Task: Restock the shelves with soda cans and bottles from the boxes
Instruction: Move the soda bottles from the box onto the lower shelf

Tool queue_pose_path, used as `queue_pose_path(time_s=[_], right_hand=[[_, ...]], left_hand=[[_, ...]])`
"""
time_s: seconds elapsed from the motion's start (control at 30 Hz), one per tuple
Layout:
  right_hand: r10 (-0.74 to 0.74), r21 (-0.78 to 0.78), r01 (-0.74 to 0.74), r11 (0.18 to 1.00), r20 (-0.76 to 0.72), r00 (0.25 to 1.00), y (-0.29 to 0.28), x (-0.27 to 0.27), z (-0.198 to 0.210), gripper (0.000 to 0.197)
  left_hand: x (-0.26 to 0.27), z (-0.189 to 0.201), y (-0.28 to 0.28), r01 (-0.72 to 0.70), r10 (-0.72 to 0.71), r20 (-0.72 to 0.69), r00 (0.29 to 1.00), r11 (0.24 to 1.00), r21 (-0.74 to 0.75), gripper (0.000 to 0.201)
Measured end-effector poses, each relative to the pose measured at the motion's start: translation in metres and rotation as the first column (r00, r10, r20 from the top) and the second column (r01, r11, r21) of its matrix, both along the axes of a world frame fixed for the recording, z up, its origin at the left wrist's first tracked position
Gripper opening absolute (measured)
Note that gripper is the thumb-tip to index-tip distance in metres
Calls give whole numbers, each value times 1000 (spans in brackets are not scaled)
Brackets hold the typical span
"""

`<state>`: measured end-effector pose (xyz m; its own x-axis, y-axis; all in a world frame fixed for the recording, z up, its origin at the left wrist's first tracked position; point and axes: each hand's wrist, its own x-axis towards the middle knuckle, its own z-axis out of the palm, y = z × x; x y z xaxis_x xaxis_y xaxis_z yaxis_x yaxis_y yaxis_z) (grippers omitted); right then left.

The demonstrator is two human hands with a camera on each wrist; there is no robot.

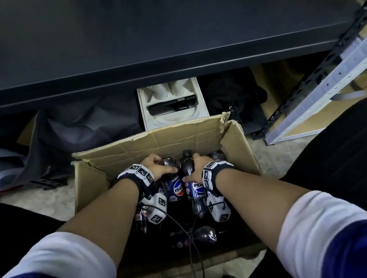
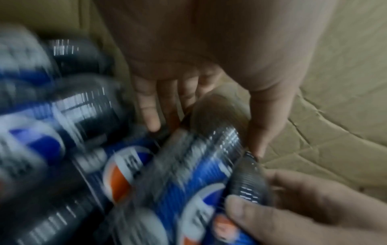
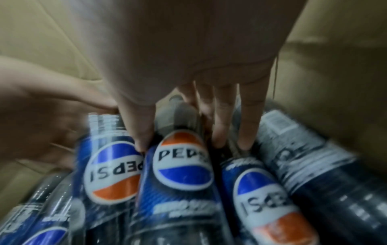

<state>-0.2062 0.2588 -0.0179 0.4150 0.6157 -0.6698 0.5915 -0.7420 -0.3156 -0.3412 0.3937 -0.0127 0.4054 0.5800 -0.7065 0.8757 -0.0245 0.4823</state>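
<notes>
Cardboard box (image 1: pixel 236 146): your left hand (image 1: pixel 158 167) and right hand (image 1: pixel 196 168) each curl around a Pepsi bottle (image 1: pixel 191 179) near its far wall. Lift straight up (bottles lie crowded).

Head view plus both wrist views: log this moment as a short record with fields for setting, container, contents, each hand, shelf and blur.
setting: person leaning over a cardboard box on the floor
container: box open, flaps up, far flap torn
contents: Pepsi bottles lying on their sides, some labels upside down
left hand: fingers curled round the left bottle
right hand: grips the right bottle near its neck
shelf: dark, bare where visible, just beyond the box
blur: left wrist view heavily smeared
</notes>
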Motion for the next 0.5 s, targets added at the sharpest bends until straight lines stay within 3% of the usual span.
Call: queue_pose_path(time_s=[0.2,0.33,0.5], right_hand=[[-14,-45,13,999,-23,1000,6,-1,9,95],[6,-68,-6,998,0,1000,7,-6,14,88],[51,-99,-45,994,60,997,8,-5,18,89]], left_hand=[[-33,28,18,311,-312,-192,931,950,-32,56],[-42,37,16,439,-448,-264,854,893,-93,57],[-46,48,8,534,-520,-267,811,845,-25,57]])
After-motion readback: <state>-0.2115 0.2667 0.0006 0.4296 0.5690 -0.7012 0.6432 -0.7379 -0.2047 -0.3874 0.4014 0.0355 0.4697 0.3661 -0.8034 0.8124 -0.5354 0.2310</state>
